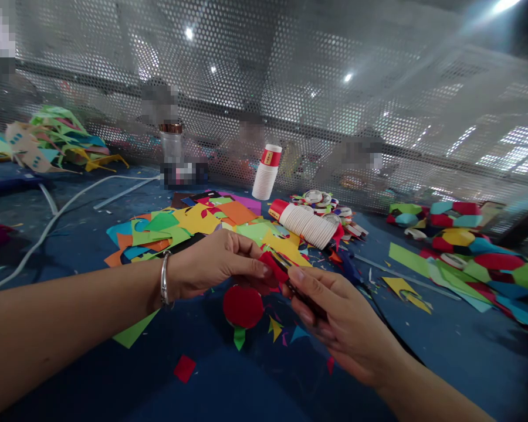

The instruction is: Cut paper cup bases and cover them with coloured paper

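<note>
My left hand (217, 264), with a silver bracelet at the wrist, pinches a small piece of red paper (267, 264) between thumb and fingers. Fingers wrapped round dark handles, my right hand (334, 316) grips a pair of scissors (282, 259), whose blades lie against the red paper. Just below both hands, a round red paper piece (243, 306) rests on the blue table, a green paper piece (239, 338) sticking out under it. Nearer to me is a small red paper square (185, 368). Yellow, blue and pink scraps (275, 328) lie beside the round piece.
Behind my hands spreads a pile of coloured paper (198, 218). One stack of paper cups (264, 176) stands upright; another stack (308, 225) lies sideways. Paper-covered crafts (462, 240) sit at right, more (61, 140) at left. A white cable (48, 225) crosses the left; a perforated screen (264, 70) rises behind.
</note>
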Demonstrator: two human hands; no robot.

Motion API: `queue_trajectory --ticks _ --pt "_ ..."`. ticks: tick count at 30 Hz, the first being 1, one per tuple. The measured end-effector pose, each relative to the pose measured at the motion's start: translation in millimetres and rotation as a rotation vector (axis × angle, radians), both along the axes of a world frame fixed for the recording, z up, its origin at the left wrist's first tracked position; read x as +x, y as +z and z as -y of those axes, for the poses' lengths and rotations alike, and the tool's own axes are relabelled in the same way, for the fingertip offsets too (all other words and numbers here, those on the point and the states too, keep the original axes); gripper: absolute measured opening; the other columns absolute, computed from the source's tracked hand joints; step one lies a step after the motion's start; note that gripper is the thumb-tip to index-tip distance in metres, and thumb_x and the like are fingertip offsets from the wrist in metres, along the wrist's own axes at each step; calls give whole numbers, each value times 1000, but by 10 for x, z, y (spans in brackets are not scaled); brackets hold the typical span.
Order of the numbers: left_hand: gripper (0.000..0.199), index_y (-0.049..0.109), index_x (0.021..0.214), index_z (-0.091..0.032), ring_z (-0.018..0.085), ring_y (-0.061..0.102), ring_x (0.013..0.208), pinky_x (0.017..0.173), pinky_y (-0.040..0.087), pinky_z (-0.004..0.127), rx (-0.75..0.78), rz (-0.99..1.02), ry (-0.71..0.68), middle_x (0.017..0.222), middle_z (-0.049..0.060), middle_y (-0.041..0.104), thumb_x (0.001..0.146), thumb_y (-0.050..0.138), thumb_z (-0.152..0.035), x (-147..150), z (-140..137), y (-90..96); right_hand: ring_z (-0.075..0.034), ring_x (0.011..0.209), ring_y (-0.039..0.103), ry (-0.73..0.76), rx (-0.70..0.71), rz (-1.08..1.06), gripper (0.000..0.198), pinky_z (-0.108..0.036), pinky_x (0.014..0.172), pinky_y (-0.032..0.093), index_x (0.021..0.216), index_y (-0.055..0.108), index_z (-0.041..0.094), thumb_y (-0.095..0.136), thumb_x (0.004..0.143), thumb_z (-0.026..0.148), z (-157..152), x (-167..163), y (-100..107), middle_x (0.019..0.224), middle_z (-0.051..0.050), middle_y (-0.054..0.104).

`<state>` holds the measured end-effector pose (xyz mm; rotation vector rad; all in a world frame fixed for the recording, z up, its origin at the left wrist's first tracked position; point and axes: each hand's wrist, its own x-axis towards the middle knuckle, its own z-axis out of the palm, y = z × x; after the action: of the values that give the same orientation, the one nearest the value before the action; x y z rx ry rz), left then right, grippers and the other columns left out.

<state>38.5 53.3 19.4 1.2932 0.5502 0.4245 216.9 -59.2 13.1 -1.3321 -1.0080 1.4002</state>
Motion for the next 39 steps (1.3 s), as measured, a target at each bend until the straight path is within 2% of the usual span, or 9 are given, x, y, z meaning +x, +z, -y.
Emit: queue_trajectory --ticks 4,12,22,30,36,39 --pt "21 66 68 -12 11 67 67 64 49 19 37 -19 -2 75 7 76 71 84 -23 1 6 28 -1 35 20 -3 0 27 40 -18 35 8 77 63 16 65 91 54 -9 -11 6 49 8 44" --pt "15 73 73 -12 12 67 69 67 49 21 51 -61 -7 80 8 77 69 83 -23 3 6 4 -1 34 19 14 -16 30 38 -19 34 7 78 62 18 64 91 53 -6 0 -19 48 8 45" --pt "22 69 70 -12 12 63 65 66 47 24 111 -84 -19 70 4 72 68 82 -29 6 18 24 -2 36 20 5 -4 81 41 -20 36 9 76 60 19 62 92 56 -6 -3 -23 49 8 43" --pt "10 67 69 -12 10 61 61 63 43 23 144 -92 -7 68 2 72 68 76 -18 13 29 35 -2 36 20 12 -4 96 42 -19 35 10 75 59 18 63 91 57 -10 -13 -25 47 9 42" --pt "15 68 70 -13 11 62 63 66 44 24 167 -96 -21 70 2 73 69 78 -24 12 26 53 -2 37 23 -38 46 104 41 -19 36 11 77 64 18 65 90 57 5 -4 -51 48 8 44" --pt "12 68 69 -13 10 61 62 65 44 24 181 -99 -22 70 2 72 69 76 -22 11 31 56 -1 35 21 -38 27 110 42 -18 34 10 75 64 18 65 89 58 5 -3 -42 47 8 43"
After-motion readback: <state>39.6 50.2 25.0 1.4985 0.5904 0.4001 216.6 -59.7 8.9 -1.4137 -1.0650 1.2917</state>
